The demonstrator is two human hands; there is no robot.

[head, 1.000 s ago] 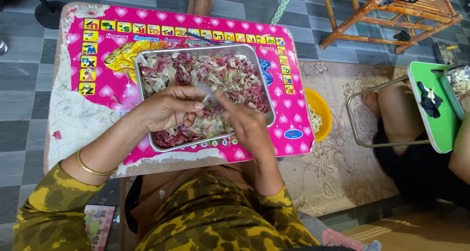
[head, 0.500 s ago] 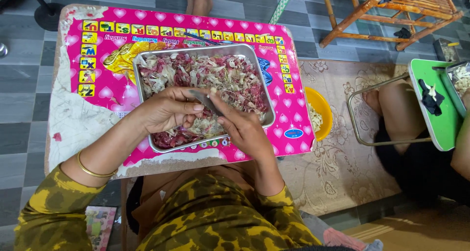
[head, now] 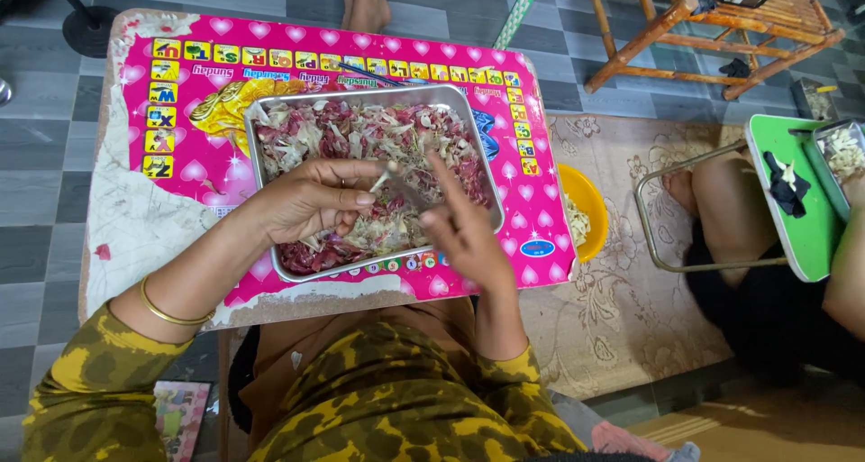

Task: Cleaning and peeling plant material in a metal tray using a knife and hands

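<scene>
The left hand (head: 311,201) is pinching a small pale peeled piece (head: 382,179), perhaps a clove or bulb, between thumb and fingertips, closed on it above the middle of the rectangular shiny metal tray (head: 261,169). The right hand (head: 464,232), at about four o'clock from the left, is gripping what looks like a small dark-bladed knife (head: 410,192), though the blade is blurred and its edge is hard to make out. The two hands are working close together, nearly meeting over the tray.

The tray is sitting in the middle of a low pink child's table printed with hearts and letter tiles (head: 180,169), and it is heaped with red and pale papery peelings (head: 360,133).

The main risk, as I judge it, is the blade running toward the left thumb: the piece is small and the fingertips are lying right beside the cutting line, so a slip on slick skin could nick them. The piece could also be dropping into the peelings, where its colour would be hiding it.

At three o'clock from the tray a round yellow plastic bowl (head: 587,201) is sitting on the patterned mat, partly tucked under the table edge. Farther toward three o'clock another person's leg (head: 721,201) is resting beside a green board (head: 793,237).
</scene>
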